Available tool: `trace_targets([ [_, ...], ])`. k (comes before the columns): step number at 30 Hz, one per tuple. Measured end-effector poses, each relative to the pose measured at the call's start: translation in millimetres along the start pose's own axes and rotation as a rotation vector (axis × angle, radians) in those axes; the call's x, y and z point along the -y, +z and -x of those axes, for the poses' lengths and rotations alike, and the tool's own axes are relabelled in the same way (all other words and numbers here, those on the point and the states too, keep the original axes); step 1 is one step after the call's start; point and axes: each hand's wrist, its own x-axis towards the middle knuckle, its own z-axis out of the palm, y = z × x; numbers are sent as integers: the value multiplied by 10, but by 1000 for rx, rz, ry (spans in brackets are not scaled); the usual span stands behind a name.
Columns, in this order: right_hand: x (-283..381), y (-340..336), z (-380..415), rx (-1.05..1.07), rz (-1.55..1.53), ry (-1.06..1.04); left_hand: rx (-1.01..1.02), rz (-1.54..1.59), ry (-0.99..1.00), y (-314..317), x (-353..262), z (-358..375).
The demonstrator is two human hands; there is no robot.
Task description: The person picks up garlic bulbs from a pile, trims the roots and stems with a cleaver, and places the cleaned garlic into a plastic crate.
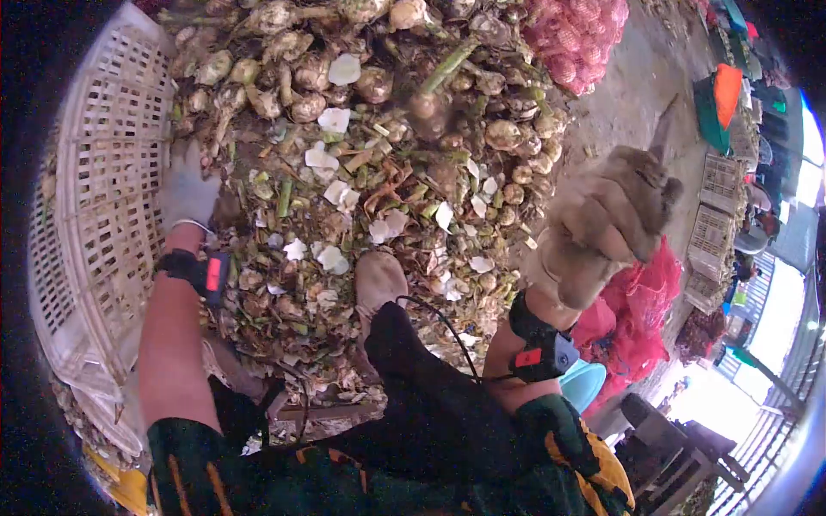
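My left hand (189,196), in a pale glove, reaches down at the left edge of a heap of garlic bulbs (374,84) with stalks. Its fingers look spread, and I see nothing held in them. My right hand (607,224), in a dirty, tan-coloured glove, is raised on the right with its fingers wrapped round a knife. The handle is hidden in the fist; the knife blade (663,129) points up and away, over the bare floor. Cut green stalks (447,69) and white peel scraps (329,258) lie among the bulbs.
White plastic crates (112,163) stand close on my left. A filled red net bag (575,43) sits at the far right of the heap, and loose red netting (637,310) lies beside my right forearm. My shoe (379,279) rests in the scraps. More crates (710,232) line the right.
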Motion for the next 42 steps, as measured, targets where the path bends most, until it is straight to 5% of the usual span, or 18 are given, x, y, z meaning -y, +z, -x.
trace_targets([
  [3, -35, 53, 23, 39, 71, 46, -120, 171, 68, 269, 264, -299],
  [6, -28, -34, 28, -2, 219, 81, 147, 422, -28, 138, 229, -374],
  [9, -251, -415, 184, -305, 981, -46, 143, 777, 99, -336, -189, 159],
  [10, -326, -541, 218, -403, 1237, -6, 408, 1334, 102, -153, -235, 262],
  [12, -450, -763, 246, -529, 1646, 236, 584, 1603, 8, -513, -496, 680],
  [14, -685, -947, 342, -307, 1856, 213, 479, 1500, 72, -718, -670, 1026],
  [16, -841, -1102, 446, -399, 1707, 475, 379, 1498, 253, -900, -781, 1241],
  [18, -941, -1044, 482, -412, 1547, 383, 503, 1571, 77, -1107, -884, 1393],
  [21, -944, -1082, 519, -519, 1351, 434, 275, 1354, 306, -1018, -889, 1531],
  [24, -992, -1034, 586, -553, 1222, 462, 430, 1670, 187, -1105, -931, 1614],
  [28, -806, -666, 645, -209, 1912, 657, 471, 1699, 250, -1192, -877, 1671],
  [29, -758, -654, 706, 102, 2233, 557, 425, 1641, 341, -1314, -876, 1700],
  [32, -728, -532, 775, 301, 2499, 469, 516, 1759, 300, -990, -820, 1621],
  [34, -717, -574, 782, 353, 2592, 524, 442, 1804, 336, -920, -863, 1576],
  [39, -715, -557, 786, 390, 2646, 493, 30, 1268, 469, -1075, -864, 1690],
  [42, -724, -572, 808, 269, 2604, 573, 281, 1566, 303, -1356, -950, 1749],
])
